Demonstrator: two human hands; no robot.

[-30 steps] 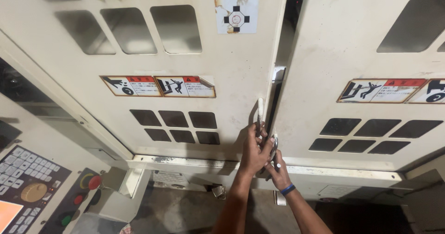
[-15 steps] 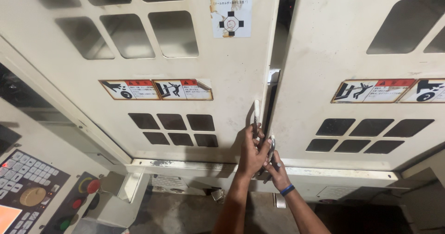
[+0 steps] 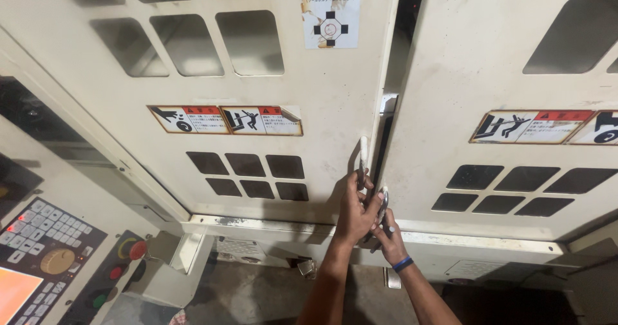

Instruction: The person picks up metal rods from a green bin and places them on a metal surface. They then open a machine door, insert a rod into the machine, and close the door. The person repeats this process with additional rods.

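Two cream sliding doors of a machine stand nearly together, a narrow dark gap (image 3: 393,119) between them. My left hand (image 3: 356,210) grips the upright metal handle (image 3: 363,154) on the left door (image 3: 290,80). My right hand (image 3: 388,235), a blue band on its wrist, is closed around the metal handle (image 3: 383,199) on the right door (image 3: 502,74). Both hands sit close together at the doors' lower edge.
A control panel (image 3: 45,260) with a keypad, a yellow knob, red buttons and an orange screen sits at the lower left. Warning stickers and dark window openings mark both doors. A metal sill (image 3: 257,225) runs under the doors, with grimy floor below.
The view has drifted slightly, and the gap between the two doors looks a little narrower. Both hands have stayed on the handles.
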